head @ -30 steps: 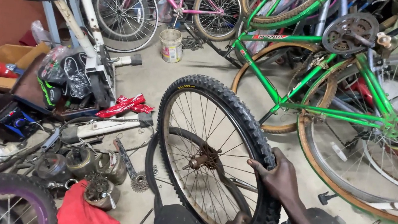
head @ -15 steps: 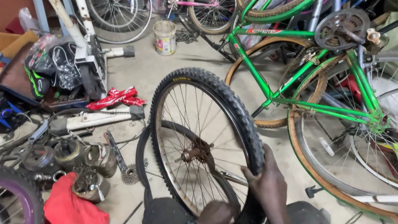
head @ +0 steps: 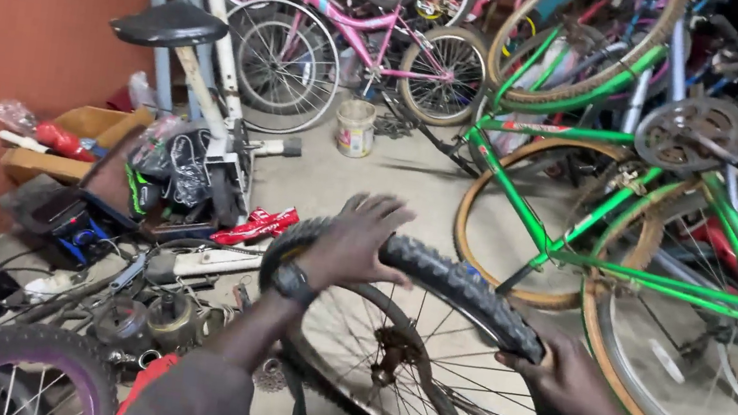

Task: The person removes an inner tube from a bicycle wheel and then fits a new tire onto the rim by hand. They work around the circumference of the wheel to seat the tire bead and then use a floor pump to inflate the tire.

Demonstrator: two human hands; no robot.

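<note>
Gripping one knobby tyre | left hand spread flat | right hand clamped | one wheel

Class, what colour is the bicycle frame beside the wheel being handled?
Bright green frame, clearest in the head view.

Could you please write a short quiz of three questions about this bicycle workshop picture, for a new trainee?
1. True or false: both hands are on the tyre of the wheel.
2. What colour is the bicycle frame to the right of the wheel? A) green B) blue C) yellow
3. What object stands on the floor beyond the wheel, near the pink bicycle?

Key:
1. True. The left hand lies flat on top of the black knobbly tyre, and the right hand grips its right side.
2. A. The frame is green.
3. A small pale bucket, near the pink bicycle.
</note>
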